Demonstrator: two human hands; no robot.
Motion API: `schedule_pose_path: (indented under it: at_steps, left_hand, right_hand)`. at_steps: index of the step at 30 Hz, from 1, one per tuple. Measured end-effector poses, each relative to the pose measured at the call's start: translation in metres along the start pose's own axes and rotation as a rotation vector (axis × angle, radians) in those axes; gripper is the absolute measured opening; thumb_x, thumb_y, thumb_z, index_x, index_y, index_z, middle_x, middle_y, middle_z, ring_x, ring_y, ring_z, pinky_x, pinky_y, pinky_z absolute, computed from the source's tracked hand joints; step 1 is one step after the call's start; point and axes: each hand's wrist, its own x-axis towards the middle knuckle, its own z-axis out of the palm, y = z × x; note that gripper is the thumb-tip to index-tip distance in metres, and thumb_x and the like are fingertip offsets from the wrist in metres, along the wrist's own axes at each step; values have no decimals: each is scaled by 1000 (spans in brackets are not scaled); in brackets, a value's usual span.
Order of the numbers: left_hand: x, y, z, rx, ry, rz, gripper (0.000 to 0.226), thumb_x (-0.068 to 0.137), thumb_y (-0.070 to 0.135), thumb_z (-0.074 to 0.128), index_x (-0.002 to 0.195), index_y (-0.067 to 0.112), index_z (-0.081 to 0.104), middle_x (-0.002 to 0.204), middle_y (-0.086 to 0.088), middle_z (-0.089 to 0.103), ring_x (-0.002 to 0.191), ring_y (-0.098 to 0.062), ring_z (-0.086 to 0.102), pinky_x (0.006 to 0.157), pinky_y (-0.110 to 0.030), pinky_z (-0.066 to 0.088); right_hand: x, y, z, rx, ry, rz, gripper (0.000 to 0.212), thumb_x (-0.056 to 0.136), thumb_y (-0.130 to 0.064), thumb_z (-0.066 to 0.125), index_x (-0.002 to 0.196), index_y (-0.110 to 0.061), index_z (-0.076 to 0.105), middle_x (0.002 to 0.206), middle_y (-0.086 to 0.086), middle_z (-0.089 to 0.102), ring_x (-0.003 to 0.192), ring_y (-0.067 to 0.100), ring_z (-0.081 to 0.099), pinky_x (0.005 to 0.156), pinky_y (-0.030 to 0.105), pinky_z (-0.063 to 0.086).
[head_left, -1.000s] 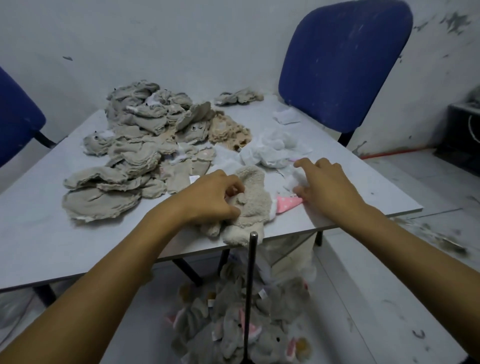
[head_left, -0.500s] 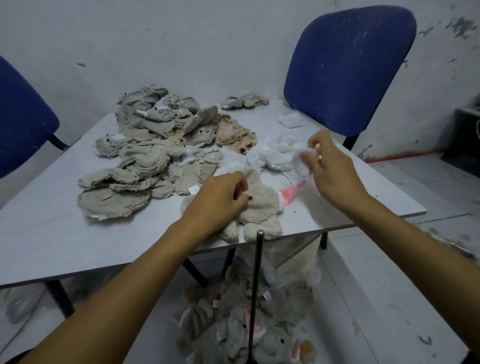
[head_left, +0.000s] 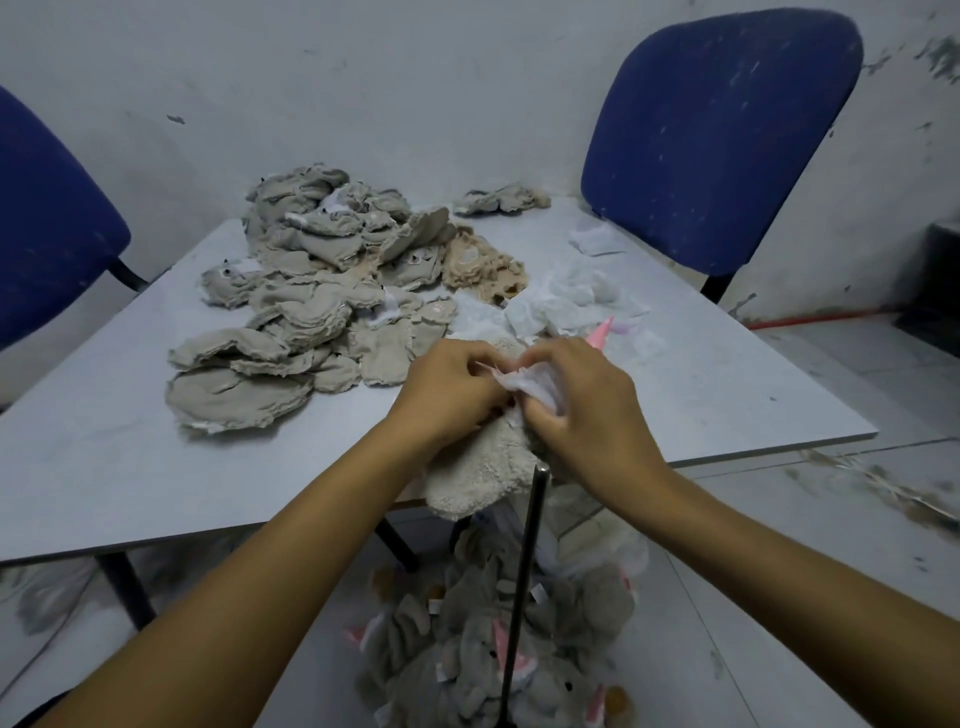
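At the near edge of the desk (head_left: 130, 467) I see both hands close together over a fluffy cream toy (head_left: 483, 467). It lies right at the edge, with its lower end hanging a little over it. My left hand (head_left: 452, 384) has its fingers curled and pinches the top of the toy. My right hand (head_left: 587, 410) is curled tight on a wad of white stuffing (head_left: 530, 382), which touches the top of the toy between the two hands. A pink scrap (head_left: 600, 332) pokes up just behind the right hand. More white fluff (head_left: 566, 296) sits farther back. A big pile of flat grey toy skins (head_left: 311, 270) covers the left and middle of the desk, with a tan piece (head_left: 483, 265) beside it. Two blue chairs stand by the desk, one at the right (head_left: 717, 140) and one at the left (head_left: 47, 228). Down on the floor, a heap of grey stuffed toys (head_left: 498, 639) lies under the edge, and a thin black rod (head_left: 524, 587) stands up in front of it. Little white tags (head_left: 539, 593) show on those toys, but they are too small for me to read.
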Motion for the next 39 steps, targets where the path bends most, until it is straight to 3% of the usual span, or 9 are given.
schedule_pose_path:
  at_steps: [5,10,19,22,27,31,34,37,39]
  left_hand:
    - [-4,-8,2,-326,41,-75,16,75,7,81,88,15,75,69,-3,69,53,-9,59,50,-23,45]
    - [-4,-11,5,-462,116,-120,16,81,-7,68,85,9,72,65,-3,65,45,-7,54,40,-18,40]
    - [-8,-12,16,-526,147,18,17,81,-10,68,81,7,69,69,-3,67,64,-11,62,59,-20,51]
    - [-8,-13,18,-535,176,30,14,82,-7,71,82,7,69,69,0,68,65,-11,63,60,-21,51]
    - [-10,-13,19,-513,201,58,13,81,-3,74,81,9,69,73,-4,68,72,-15,66,66,-26,53]
    - [-10,-11,22,-504,182,57,12,81,1,75,81,12,69,68,1,65,64,-10,62,62,-23,50]
    - [-7,-11,22,-489,233,28,14,80,2,76,79,14,69,66,4,65,60,-7,59,57,-21,48]
    - [-8,-12,23,-486,236,32,14,81,2,76,78,14,69,66,3,65,59,-8,59,57,-22,48]
    - [-9,-12,24,-485,228,33,14,81,3,75,78,15,69,67,1,65,60,-11,59,59,-25,48]
  right_hand:
    - [-10,9,7,-4,-24,-44,26,90,-11,65,115,-8,64,108,7,61,98,26,55,78,25,37]
    - [-11,8,10,2,2,-72,24,88,-25,74,106,-9,68,99,4,64,91,22,55,75,29,42]
    - [-6,6,11,37,107,72,14,88,-22,71,100,-16,67,84,4,65,78,23,58,66,42,49]
    - [-9,10,11,2,69,29,14,92,-25,69,101,-15,73,90,4,62,86,22,57,70,44,48]
    - [-9,6,14,-140,-41,37,32,97,-41,46,92,-24,72,102,-1,44,93,17,46,63,36,47]
    - [-13,12,5,38,71,-3,21,90,-24,69,111,-20,70,97,0,54,86,13,55,70,22,46]
    - [-15,16,2,142,85,35,24,85,-18,73,105,-19,60,98,-4,56,85,6,54,73,10,40]
    - [-16,14,9,49,120,-28,12,86,-10,74,97,-12,72,96,-1,55,86,10,54,74,15,41]
    - [-18,12,10,63,164,-43,20,84,-10,76,103,-14,74,95,-1,63,87,15,60,74,24,48]
